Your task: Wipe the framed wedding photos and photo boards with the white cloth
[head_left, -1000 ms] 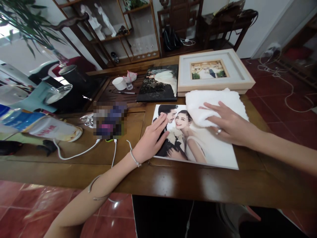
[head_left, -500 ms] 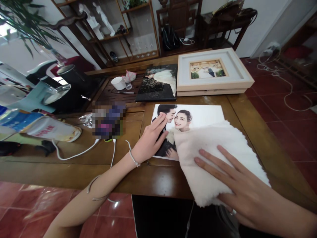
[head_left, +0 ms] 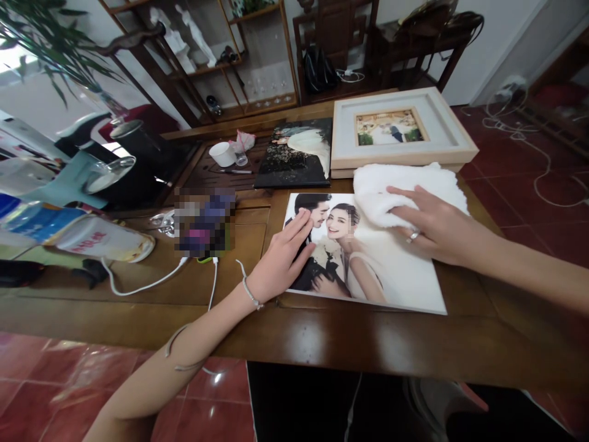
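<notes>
Left hand: we lay our left hand (head_left: 280,258) flat on the near left part of the photo (head_left: 391,276), palm down.
Left fingers: our fingers (head_left: 301,230) are stretched out and loose, grasping nothing; their tips rest on the dark suit in the photo.
Right hand: we press our right hand (head_left: 437,227) down on the cloth (head_left: 381,187), with a ring showing on one finger.
Right fingers: these fingers (head_left: 405,195) lie straight over the cloth and are not closed around it; the cloth bunches under and ahead of them.
Cloth: white and fluffy, it sits over the far right corner of the photo, just beside the frame (head_left: 442,132).
Photo: a large print of a couple, lying flat on the wooden surface (head_left: 350,344) between our two hands.
Behind: we see a dark print (head_left: 297,153) left of the frame, and a white cup (head_left: 223,153) further left.
Left side: a can (head_left: 78,236) lies on its side, and a white cable (head_left: 138,285) runs near it.
</notes>
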The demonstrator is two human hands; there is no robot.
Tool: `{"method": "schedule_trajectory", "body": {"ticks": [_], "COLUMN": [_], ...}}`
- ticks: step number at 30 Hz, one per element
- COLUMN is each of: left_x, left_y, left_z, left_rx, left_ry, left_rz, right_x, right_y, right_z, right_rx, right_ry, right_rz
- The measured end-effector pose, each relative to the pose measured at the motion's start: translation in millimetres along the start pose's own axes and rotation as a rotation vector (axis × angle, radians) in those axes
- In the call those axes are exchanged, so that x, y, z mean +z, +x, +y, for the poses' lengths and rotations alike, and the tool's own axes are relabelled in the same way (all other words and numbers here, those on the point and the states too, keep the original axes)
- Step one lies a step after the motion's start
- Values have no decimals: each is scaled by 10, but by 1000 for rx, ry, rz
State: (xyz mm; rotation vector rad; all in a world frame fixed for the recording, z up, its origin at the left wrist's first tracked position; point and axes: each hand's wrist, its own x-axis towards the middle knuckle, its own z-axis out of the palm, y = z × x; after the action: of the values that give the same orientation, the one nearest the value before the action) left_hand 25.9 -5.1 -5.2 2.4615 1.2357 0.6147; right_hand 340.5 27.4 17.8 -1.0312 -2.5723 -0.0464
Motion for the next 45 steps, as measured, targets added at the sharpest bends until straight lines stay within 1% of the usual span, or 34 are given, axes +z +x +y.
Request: {"method": "schedule_trajectory", "body": {"ticks": [3,6,8,10,14,16,18,20,21,24,27,29,31,35,38,40,42,45], "left_x": [-1,-3,-2,1,4,4,3,3,3,4,4,4,3,5,7,10,13,18], "left_y": [-1,-2,-3,-3,-1,1,3,4,4,3,-1,-4,-5,-7,-8,-10,-12,-12], "left_z": [-1,-1,-1,-1,2,5,5,4,2,-1,0,2,3,1,-2,-5,-7,-8], "left_rx": [3,4,-2,-3,-2,-3,-5,-5,-4,3,0,-1,-1,-4,-10,-17,-21,-23], "left_ry": [-6,-9,-12,-12,-9,-15,-18,-13,-7,5,3,-2,-6,-18,-25,-26,-26,-22], "left_rz": [6,10,12,12,8,11,12,11,10,6,1,2,3,12,16,17,17,17], "right_x": [-34,-2,26,28,-78,-153,-213,-243,-244,-199,-122,-80,-52,-20,-17,-30,-57,-123], "right_y": [26,-82,-217,-375,-663,-764,-830,-859,-857,-784,-611,-460,-308,-117,-149,-257,-418,-697], "right_z": [50,-28,-168,-364,-764,-886,-933,-908,-872,-685,-417,-232,-69,127,118,25,-130,-430], "right_rx": [58,49,16,-14,-65,-139,-234,-298,-299,-218,-159,-162,-133,-29,-29,-54,-85,-106], "right_ry": [58,74,75,97,149,128,96,86,89,109,79,38,5,15,54,63,72,112], "right_rz": [-29,10,29,31,-16,-58,-83,-79,-72,-28,16,8,-10,-21,-11,-3,-2,-10]}}
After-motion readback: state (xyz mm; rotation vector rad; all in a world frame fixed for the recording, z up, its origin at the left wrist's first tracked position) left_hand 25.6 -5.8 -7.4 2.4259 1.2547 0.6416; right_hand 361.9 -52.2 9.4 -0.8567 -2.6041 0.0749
